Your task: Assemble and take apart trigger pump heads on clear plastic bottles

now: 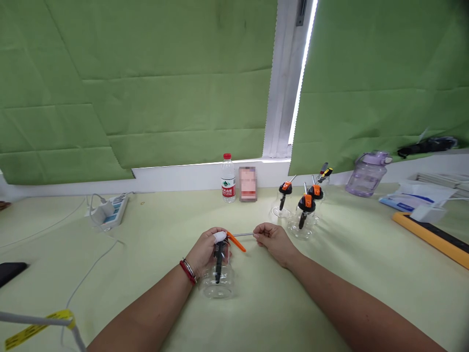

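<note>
My left hand (207, 247) grips the neck of a clear spray bottle (217, 289), which lies tilted toward me or stands on the table; which one I cannot tell. Something white covers the thumb tip. The bottle has a black pump part inside and an orange lever (236, 242) sticking out to the right. From its head a thin metal tube (243, 234) runs level to the right. Its far end is pinched between the thumb and fingers of my right hand (273, 240). Several similar bottles (301, 227) with black and orange heads and upright metal tubes stand beyond my right hand.
A red-capped water bottle (228, 183) and a small box (248, 185) stand at the back. Left is a power strip (116, 215) with cords. Right are a purple jug (367, 176), a tissue pack (399, 204) and an orange-black bar (432, 238). A screwdriver (326, 174) stands among the bottles.
</note>
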Tool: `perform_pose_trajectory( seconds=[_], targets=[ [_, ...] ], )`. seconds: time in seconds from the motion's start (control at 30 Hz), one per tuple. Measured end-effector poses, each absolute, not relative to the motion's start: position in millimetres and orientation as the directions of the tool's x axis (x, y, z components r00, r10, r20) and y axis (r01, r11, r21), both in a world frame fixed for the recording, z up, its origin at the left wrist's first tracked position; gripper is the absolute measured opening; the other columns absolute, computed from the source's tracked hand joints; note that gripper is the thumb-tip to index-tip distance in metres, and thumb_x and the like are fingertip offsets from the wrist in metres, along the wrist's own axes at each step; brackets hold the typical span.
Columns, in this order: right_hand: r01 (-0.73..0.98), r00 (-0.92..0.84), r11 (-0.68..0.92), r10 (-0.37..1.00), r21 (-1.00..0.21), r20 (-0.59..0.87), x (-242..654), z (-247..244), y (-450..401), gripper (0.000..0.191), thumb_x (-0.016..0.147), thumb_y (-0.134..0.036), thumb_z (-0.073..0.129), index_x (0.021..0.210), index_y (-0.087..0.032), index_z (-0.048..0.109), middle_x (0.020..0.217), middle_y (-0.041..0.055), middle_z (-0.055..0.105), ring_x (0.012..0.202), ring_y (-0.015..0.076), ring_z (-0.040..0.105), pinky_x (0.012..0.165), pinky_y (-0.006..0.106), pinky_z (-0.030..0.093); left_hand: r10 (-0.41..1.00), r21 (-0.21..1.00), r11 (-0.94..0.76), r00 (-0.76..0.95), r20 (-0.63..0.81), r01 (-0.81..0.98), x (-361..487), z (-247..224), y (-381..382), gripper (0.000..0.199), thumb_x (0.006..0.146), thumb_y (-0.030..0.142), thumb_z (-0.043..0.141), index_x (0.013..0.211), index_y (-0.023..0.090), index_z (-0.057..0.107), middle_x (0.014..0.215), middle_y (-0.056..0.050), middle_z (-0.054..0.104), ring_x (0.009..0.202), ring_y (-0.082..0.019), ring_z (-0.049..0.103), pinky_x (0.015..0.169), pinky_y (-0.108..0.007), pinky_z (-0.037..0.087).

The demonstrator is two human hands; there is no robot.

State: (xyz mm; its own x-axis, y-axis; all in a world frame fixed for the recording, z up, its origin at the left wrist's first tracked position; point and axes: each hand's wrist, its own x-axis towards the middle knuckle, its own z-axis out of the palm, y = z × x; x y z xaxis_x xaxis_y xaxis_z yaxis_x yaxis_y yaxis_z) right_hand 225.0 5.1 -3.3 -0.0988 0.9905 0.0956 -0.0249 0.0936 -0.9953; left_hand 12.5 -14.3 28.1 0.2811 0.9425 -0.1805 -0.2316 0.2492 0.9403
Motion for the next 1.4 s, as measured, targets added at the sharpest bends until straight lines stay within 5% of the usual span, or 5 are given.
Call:
perform_pose_trajectory(
  seconds=[0.5,0.7,0.93,1.2,1.4],
  targets=[
    [0.154,-0.088,0.161,0.985,-0.975,0.149,229.4,-3.7,7.9,0.02,0.07,-0.034,0.062,0.081,-0.018,0.059,0.069,-0.0011,0.058,0.063,0.0125,0.054,0.062,0.027,0.046,0.949,0.934,0.251,0.256,-0.185,-0.255,12.7,29.8,-15.6,0.022,0.069,0.028,0.063,0.086,0.017,0.053,0.056,0.0,0.06,0.044,-0.018,0.059,0.041,-0.027,0.044],
    [0.424,-0.186,0.27,0.96,-0.865,0.208,227.7,-1.6,4.7,0.008,0.071,-0.026,0.061,0.07,-0.02,0.067,0.07,0.0022,0.063,0.065,0.0174,0.054,0.065,0.031,0.042,0.977,0.933,0.191,0.153,-0.15,-0.306,13.0,32.8,-16.3,0.019,0.071,0.03,0.06,0.083,0.017,0.052,0.053,0.001,0.057,0.042,-0.016,0.057,0.042,-0.026,0.044],
    [0.551,-0.307,0.378,0.921,-0.744,0.241,219.4,1.5,1.7,0.012,0.074,-0.02,0.059,0.068,-0.022,0.07,0.079,0.0038,0.063,0.076,0.019,0.057,0.073,0.03,0.04,0.983,0.924,0.18,0.108,-0.152,-0.337,14.9,30.7,-16.3,0.016,0.072,0.03,0.06,0.078,0.016,0.053,0.052,0.001,0.056,0.045,-0.017,0.059,0.042,-0.027,0.045],
    [0.515,-0.186,0.284,0.958,-0.809,0.218,222.6,-2.0,4.7,0.024,0.075,-0.032,0.061,0.095,-0.019,0.063,0.077,0.0017,0.06,0.066,0.0159,0.054,0.063,0.028,0.043,0.983,0.91,0.165,0.142,-0.119,-0.38,16.0,35.3,-20.4,0.02,0.072,0.031,0.065,0.076,0.014,0.055,0.057,-0.002,0.06,0.051,-0.018,0.061,0.05,-0.031,0.049],
    [0.339,-0.206,0.154,0.975,-0.928,0.086,238.2,20.7,-15.3,0.051,0.087,-0.059,0.035,0.079,-0.016,0.062,0.071,0.0047,0.062,0.056,0.0138,0.055,0.052,0.025,0.042,0.996,0.871,0.051,0.091,-0.008,-0.488,13.6,38.5,-20.1,0.032,0.071,0.04,0.07,0.084,0.015,0.056,0.075,-0.005,0.065,0.073,-0.02,0.065,0.071,-0.033,0.051]
  ],
)
